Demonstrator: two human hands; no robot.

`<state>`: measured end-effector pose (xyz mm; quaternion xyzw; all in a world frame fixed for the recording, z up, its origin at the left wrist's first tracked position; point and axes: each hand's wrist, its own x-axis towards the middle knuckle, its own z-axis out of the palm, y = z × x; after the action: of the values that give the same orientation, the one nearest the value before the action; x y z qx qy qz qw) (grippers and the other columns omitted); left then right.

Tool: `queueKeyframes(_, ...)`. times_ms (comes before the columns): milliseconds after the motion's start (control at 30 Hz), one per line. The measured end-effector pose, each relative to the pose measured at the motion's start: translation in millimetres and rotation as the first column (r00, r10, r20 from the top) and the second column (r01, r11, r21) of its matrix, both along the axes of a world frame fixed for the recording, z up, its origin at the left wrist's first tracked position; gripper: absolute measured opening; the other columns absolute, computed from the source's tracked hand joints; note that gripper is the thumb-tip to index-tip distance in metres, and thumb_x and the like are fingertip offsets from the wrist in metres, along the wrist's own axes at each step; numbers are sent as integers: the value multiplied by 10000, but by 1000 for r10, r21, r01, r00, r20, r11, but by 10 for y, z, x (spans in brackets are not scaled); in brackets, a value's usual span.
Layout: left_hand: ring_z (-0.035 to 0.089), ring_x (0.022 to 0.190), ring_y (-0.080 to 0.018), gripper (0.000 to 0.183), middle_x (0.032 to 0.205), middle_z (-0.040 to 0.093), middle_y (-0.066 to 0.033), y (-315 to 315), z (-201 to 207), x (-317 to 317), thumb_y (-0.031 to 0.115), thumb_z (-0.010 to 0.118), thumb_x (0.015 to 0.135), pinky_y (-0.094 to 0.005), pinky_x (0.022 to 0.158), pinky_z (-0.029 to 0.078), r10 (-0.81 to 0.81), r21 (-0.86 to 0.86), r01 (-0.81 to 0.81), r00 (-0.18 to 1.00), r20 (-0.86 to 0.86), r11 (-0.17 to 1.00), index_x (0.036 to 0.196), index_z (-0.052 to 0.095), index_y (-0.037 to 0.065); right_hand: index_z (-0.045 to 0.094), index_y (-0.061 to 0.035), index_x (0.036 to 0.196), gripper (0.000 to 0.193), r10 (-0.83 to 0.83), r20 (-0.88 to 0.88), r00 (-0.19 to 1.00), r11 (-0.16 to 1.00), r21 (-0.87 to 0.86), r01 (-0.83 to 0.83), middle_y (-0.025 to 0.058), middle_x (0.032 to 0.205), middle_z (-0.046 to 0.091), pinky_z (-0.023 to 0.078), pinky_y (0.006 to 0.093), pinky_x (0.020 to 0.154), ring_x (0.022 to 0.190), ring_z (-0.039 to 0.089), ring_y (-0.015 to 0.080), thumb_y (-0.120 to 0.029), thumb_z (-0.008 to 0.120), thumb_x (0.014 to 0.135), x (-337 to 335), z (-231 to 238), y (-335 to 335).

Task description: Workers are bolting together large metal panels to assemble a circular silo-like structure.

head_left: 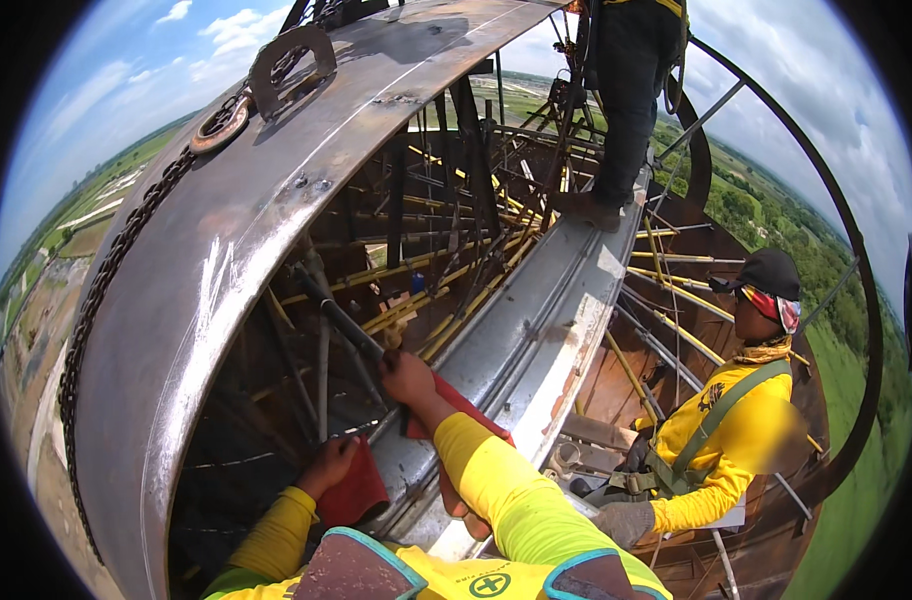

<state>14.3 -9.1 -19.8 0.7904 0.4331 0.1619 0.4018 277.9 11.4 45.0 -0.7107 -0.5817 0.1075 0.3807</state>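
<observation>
A dark bar (pixel 346 323) is seen slanting below the inner edge of a curved plate (pixel 226 220), its lower end met by the right hand (pixel 409 380), which appears to be closed round it. The left hand (pixel 331 468) is placed beside a red cloth (pixel 356 490); whether the cloth is gripped cannot be told.

As far as can be judged, the work is partway along: a lug (pixel 286 75) is set on the plate, a chain (pixel 80 340) is hung along its outer side, and a pale line is marked on it. A gap is left between plate and beam (pixel 536 290), and whether the bar is fixed at its upper end cannot be made out.

The beam's grey surface is scuffed and ridged, and is stood on by one worker (pixel 636 110) farther along. Another worker (pixel 721 430) is seated to the right. Below, the rusty structure is crossed by yellow poles (pixel 466 325); beyond, green fields (pixel 776 215) are spread under a cloudy sky.
</observation>
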Motion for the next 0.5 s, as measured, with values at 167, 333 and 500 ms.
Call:
queueKeyframes(167,680,1074,-500,522,1074,717,-307,-20,-51,-26,473,505,1064,-515,902,542,21,57,-21,1000,-9,998,1114,727,3,721,-33,1026,312,5,30,1000,1000,19,-5,264,977,728,563,572,831,930,700,478,-309,583,981,-7,-32,10)
queueKeyframes(333,675,989,-529,516,1018,718,-300,-263,204,95,453,461,1083,-557,859,538,58,174,-33,988,-143,984,1051,707,1,715,-24,1008,316,-6,13,1000,999,52,6,267,946,727,568,579,808,896,703,484,-309,581,980,55,-49,-1)
queueKeyframes(500,663,959,-546,496,996,709,-314,-472,165,44,437,408,1099,-605,871,521,132,262,-73,967,-216,962,1070,666,14,718,-20,988,320,4,24,1000,998,67,-6,271,927,726,568,579,804,884,706,485,-310,583,980,0,30,13)
